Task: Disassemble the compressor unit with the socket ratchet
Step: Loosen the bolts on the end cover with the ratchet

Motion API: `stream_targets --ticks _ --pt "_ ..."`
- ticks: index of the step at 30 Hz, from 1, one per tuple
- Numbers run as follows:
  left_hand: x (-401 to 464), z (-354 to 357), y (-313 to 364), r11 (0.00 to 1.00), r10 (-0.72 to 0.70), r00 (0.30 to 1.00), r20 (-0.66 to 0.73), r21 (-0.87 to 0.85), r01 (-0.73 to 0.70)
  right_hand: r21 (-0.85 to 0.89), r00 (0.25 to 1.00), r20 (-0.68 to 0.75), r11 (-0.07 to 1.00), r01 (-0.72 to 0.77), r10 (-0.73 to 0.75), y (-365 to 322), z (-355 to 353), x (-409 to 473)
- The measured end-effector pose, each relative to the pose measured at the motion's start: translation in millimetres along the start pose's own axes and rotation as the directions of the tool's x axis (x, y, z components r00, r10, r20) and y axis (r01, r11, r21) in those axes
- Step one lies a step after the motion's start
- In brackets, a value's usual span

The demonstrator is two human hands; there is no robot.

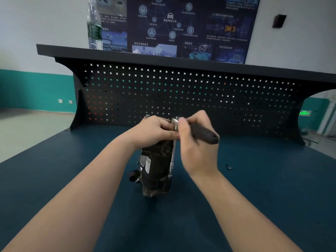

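A dark compressor unit [157, 166] is seen at the centre of a blue-green bench top [263, 188], standing upright on its end. Its long axis runs from the bench surface up toward 12 o'clock, with the top end hidden under the hands. A pale label on its left face carries a round emblem and small print that cannot be read. A short black stub juts from its base toward 9 o'clock.

The top of the unit is gripped by the left hand [156, 130], fingers curled over it from the 9 o'clock side. The socket ratchet [200, 130] is held in the right hand [192, 142], whose fingers are wrapped round the black handle. The handle points out toward 4 o'clock, while the silver head is set at the unit's top right corner, just beside the left fingertips.

A small loose metal piece [229, 167], perhaps a bit or bolt, lies on the bench at 3 o'clock from the unit, well apart from it.

A black pegboard [181, 93] rises behind the bench at 12 o'clock, topped by a shelf [163, 58]. A clear plastic bottle [94, 26] with a green label stands on the shelf at 11 o'clock. A dark poster [181, 28] hangs behind, on which "5G" can be read; its other writing is too small to make out.
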State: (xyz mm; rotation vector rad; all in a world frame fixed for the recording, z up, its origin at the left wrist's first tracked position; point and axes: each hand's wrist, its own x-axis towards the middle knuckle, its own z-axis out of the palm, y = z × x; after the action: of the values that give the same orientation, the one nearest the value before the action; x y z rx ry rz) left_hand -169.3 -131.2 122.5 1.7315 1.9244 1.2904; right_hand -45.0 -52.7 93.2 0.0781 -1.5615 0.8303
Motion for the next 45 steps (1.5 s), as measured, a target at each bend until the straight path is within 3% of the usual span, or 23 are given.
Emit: stream_targets --ticks 2,5,7,10,12,13,14,16,17,20,22,25,27,28,29,31,34,36,38,40,42,43,45 --pt "-0.6 -2.1 -0.6 0.999 -0.012 1.000 0.024 -0.047 0.013 0.239 0.957 -0.066 0.936 -0.260 0.283 0.2 -1.8 10.4" --pt "0.0 -3.0 -2.3 0.999 -0.030 0.999 0.014 -0.037 0.030 0.723 0.597 0.175 0.309 -0.618 0.783 9.4 -8.0 28.2" --pt "1.1 -0.3 -1.9 1.000 -0.016 1.000 -0.011 -0.026 0.015 0.722 0.488 0.255 0.171 -0.670 0.835 16.0 -10.4 35.3" --pt "3.8 0.9 -2.7 0.999 -0.018 0.999 -0.045 -0.032 0.017 0.674 0.664 0.133 0.425 -0.605 0.736 10.6 -6.3 26.3" --pt "2.9 -0.3 -2.9 1.000 -0.012 0.999 -0.044 -0.021 0.012 0.332 0.930 -0.053 0.885 -0.327 0.364 3.7 -4.8 10.0" --pt "2.0 -1.3 -3.0 1.000 0.000 1.000 -0.027 -0.017 -0.001 0.131 0.989 -0.025 0.981 -0.142 0.147 0.8 -2.8 2.1" --pt "1.3 -1.7 -3.4 1.000 0.013 1.000 -0.009 -0.021 -0.013 0.033 0.999 0.036 0.999 -0.034 0.033 1.0 -2.1 -2.1" --pt "1.1 -1.9 -4.4 0.999 0.021 1.000 -0.003 -0.028 -0.021 0.125 0.988 0.021 0.980 -0.154 0.153 2.3 -5.4 3.5" --pt "1.2 -2.0 -4.4 1.000 0.012 1.000 -0.008 -0.020 -0.013 0.310 0.938 0.004 0.892 -0.330 0.346 3.0 -7.6 11.5" --pt "0.7 -2.5 -2.4 0.999 -0.030 1.000 -0.008 0.018 0.030 0.731 0.580 0.253 0.240 -0.639 0.774 13.9 -11.3 27.8" --pt "0.8 -2.1 -1.6 1.000 -0.026 1.000 -0.006 -0.009 0.026 0.721 0.487 0.309 0.133 -0.681 0.817 20.1 -11.1 33.4" --pt "2.4 -1.4 -2.5 1.000 -0.018 0.999 -0.036 -0.023 0.017 0.642 0.712 0.129 0.489 -0.591 0.691 15.1 -6.6 25.2" --pt "2.4 -1.1 -2.2 1.000 -0.015 0.999 -0.039 -0.006 0.015 0.266 0.964 -0.046 0.933 -0.241 0.262 8.5 -4.0 9.4" --pt "1.8 -0.9 -2.1 1.000 -0.008 1.000 -0.022 -0.007 0.008 0.104 0.998 -0.014 0.993 -0.054 0.056 6.5 -1.4 1.6" --pt "1.1 -0.9 -2.0 1.000 -0.003 1.000 -0.005 -0.011 0.003 0.041 1.000 0.021 0.999 0.017 -0.018 7.3 -1.8 -2.1" --pt "0.5 -2.1 -2.7 1.000 -0.007 1.000 0.012 -0.020 0.007 0.221 0.978 -0.050 0.957 -0.189 0.205 8.0 -3.9 5.0" --pt "-1.0 -3.8 -2.1 0.999 -0.029 0.999 0.025 -0.014 0.030 0.712 0.646 0.192 0.348 -0.610 0.739 15.6 -7.5 24.9" --pt "-1.8 -2.7 -1.7 1.000 -0.014 1.000 0.022 -0.012 0.014 0.710 0.521 0.280 0.191 -0.678 0.806 22.9 -7.5 31.7" --pt "-0.8 -2.3 -3.9 0.999 0.002 1.000 -0.001 -0.035 -0.002 0.699 0.575 0.239 0.272 -0.661 0.782 20.8 -4.5 29.3" --pt "-0.4 -3.2 -5.7 0.998 0.002 1.000 -0.018 -0.062 -0.003 0.587 0.790 0.068 0.616 -0.525 0.609 14.9 -2.9 17.3" --pt "-1.1 -4.7 -5.5 0.997 0.002 1.000 -0.011 -0.082 -0.002 0.205 0.974 -0.014 0.954 -0.218 0.226 6.1 0.6 6.0" --pt "-2.1 -5.3 -4.6 0.997 0.002 1.000 -0.004 -0.083 -0.002 0.079 0.994 0.030 0.991 -0.107 0.105 3.8 2.7 3.6" --pt "-2.7 -6.5 -5.0 0.996 0.001 1.000 0.003 -0.085 0.000 0.143 0.977 0.008 0.967 -0.212 0.213 4.3 3.1 9.2"
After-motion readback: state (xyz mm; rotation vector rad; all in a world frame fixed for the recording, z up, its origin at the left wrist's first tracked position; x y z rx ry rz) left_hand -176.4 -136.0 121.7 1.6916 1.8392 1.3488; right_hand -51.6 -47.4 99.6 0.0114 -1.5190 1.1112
